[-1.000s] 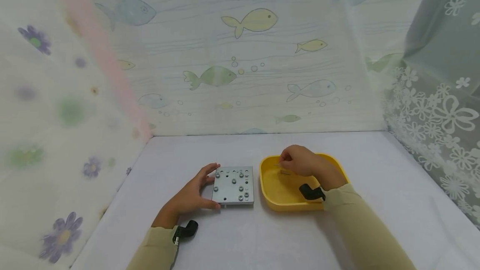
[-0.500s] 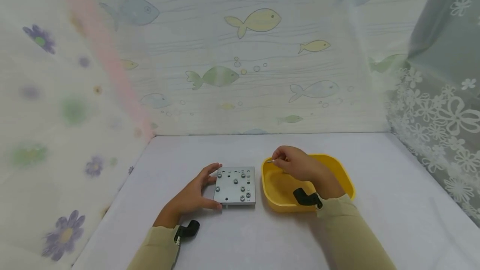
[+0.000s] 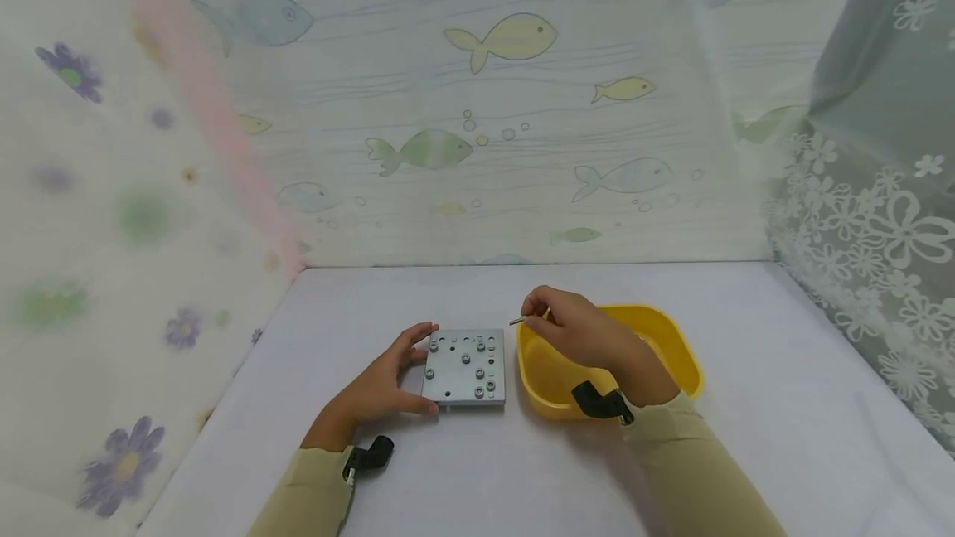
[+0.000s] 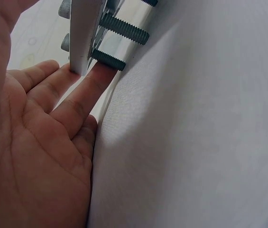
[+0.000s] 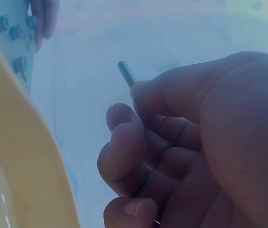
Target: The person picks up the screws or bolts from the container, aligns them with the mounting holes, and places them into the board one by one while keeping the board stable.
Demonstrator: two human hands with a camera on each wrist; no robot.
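Right hand [image 3: 578, 328] raised above a yellow tray [image 3: 555, 375], a person pinches a threaded metal pin [image 5: 126, 73] between thumb and fingertips, its free end pointing left, toward a metal plate [image 3: 452, 375]. In the head view the pin appears just past the tray's far left corner, apart from the plate.

Much of the tray's interior is hidden by the hand and forearm; a small bright glint shows inside near the wrist, too small to identify.

On the white tabletop [image 3: 462, 471], the plate lies just left of the tray, a narrow strip of cloth separating its right edge from the yellow wall. Several socket-head screws [image 3: 466, 359] stand on its upper face among small holes, and in the left wrist view dark threaded ends [image 4: 124, 28] project from its underside.

Left hand [image 3: 376, 388] grips the plate from the left, thumb at the near corner and a finger at the far one, with another fingertip reaching beneath. White cloth stretches between plate and viewer and rightward from the tray; behind, the tabletop's far edge meets a fish-print curtain [image 3: 462, 214].
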